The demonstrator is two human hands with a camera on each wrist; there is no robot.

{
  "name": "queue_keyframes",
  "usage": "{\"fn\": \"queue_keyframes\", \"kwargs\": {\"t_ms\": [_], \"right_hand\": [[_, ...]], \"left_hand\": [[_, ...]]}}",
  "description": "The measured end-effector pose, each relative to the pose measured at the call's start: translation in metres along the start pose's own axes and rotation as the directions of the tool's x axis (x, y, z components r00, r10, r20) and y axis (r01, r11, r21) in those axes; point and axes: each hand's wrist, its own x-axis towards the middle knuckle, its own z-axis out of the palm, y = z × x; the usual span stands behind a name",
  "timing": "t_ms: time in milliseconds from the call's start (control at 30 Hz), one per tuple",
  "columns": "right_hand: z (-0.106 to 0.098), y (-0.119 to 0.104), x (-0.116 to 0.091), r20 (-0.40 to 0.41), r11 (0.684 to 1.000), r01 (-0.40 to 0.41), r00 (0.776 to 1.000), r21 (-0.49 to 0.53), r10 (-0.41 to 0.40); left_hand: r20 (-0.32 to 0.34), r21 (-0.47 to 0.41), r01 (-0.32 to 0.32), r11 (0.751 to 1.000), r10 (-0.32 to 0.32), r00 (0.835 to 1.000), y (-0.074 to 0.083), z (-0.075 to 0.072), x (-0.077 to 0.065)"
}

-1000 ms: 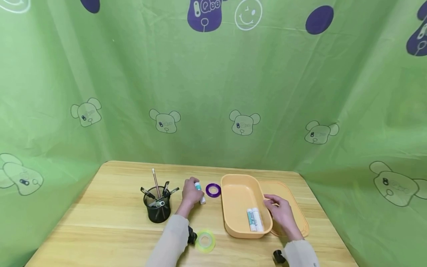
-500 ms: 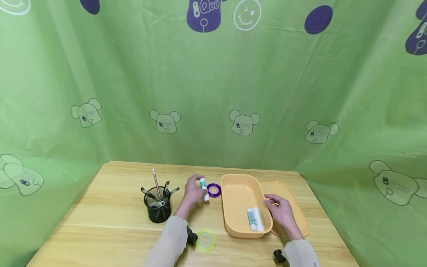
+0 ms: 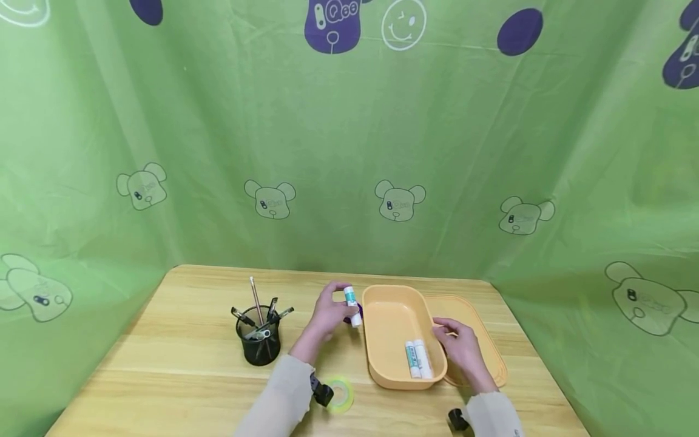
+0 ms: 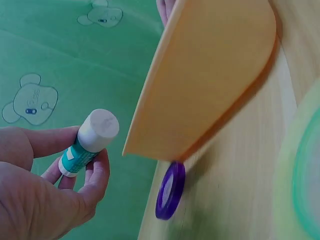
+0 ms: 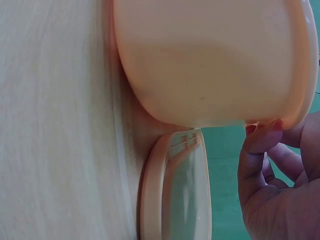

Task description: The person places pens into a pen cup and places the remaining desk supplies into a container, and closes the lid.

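My left hand (image 3: 329, 312) pinches a white and teal glue stick (image 3: 352, 307) between thumb and fingers, just left of the orange plastic box (image 3: 367, 340). In the left wrist view the glue stick (image 4: 85, 142) is tilted, its white cap pointing up and toward the box wall (image 4: 205, 85). Two more glue sticks (image 3: 418, 359) lie side by side inside the box at its near end. My right hand (image 3: 460, 347) grips the box's right rim; in the right wrist view its fingertips (image 5: 270, 132) press against the wall under the rim.
The box's orange lid (image 3: 480, 334) lies flat to the right, partly behind the box. A purple tape roll (image 4: 170, 191) sits close to the box's left side. Nearer the front is a yellow-green tape roll (image 3: 340, 396). A black mesh pen cup (image 3: 260, 350) with pens stands at left.
My left hand has carried the glue stick rightward toward the box, now overlapping the purple tape roll in the head view. The right hand has stayed at the rim.
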Motion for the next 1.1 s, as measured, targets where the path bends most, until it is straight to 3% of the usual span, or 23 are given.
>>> {"fn": "queue_keyframes", "kwargs": {"t_ms": [267,533,767,1100], "right_hand": [[0.000,0.002,0.000,0.003,1.000,-0.001,1.000,0.011,0.001],[0.000,0.001,0.003,-0.002,1.000,0.005,1.000,-0.018,-0.005],[0.000,0.001,0.003,0.001,1.000,0.016,1.000,-0.007,-0.016],[0.001,0.003,0.000,-0.006,1.000,0.001,1.000,0.007,-0.001]], "left_hand": [[0.065,-0.033,0.017,0.999,-0.015,0.998,0.003,0.014,-0.008],[0.080,-0.014,0.009,1.000,-0.008,0.997,0.002,0.026,-0.012],[0.160,-0.027,0.030,0.999,-0.025,0.987,0.002,0.037,-0.017],[0.201,0.040,0.046,0.998,-0.053,0.978,-0.005,0.065,-0.031]]}}
